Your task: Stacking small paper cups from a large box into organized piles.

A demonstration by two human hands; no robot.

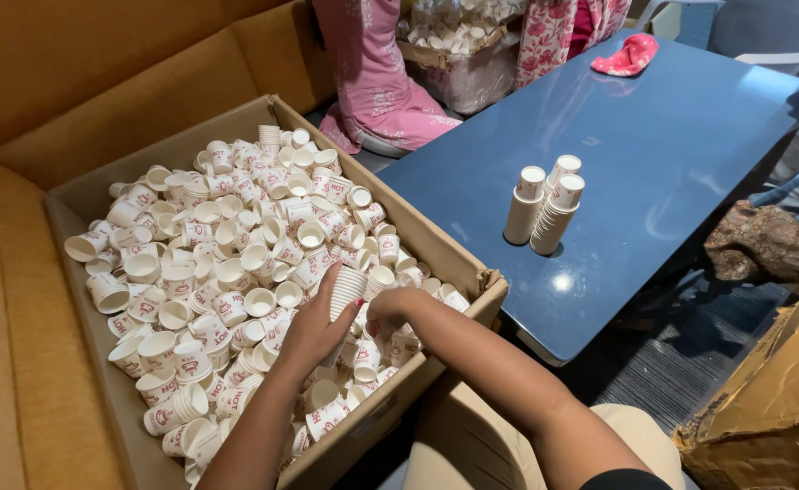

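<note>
A large open cardboard box [436,245] sits on a tan sofa, full of loose white paper cups [227,254] with red print. My left hand [313,331] grips a short stack of nested cups [347,289] held upright over the box's near right corner. My right hand [390,308] is just beside it, its fingers curled down among the loose cups and touching them; what it grasps is hidden. Three tall stacks of cups [545,209] stand upright on the blue table [672,136] to the right.
Another person in pink floral clothing [372,82] sits at the far end with a box of white cups [458,36]. A pink cloth [628,56] lies on the table's far side. A torn cardboard box [771,399] stands at the lower right.
</note>
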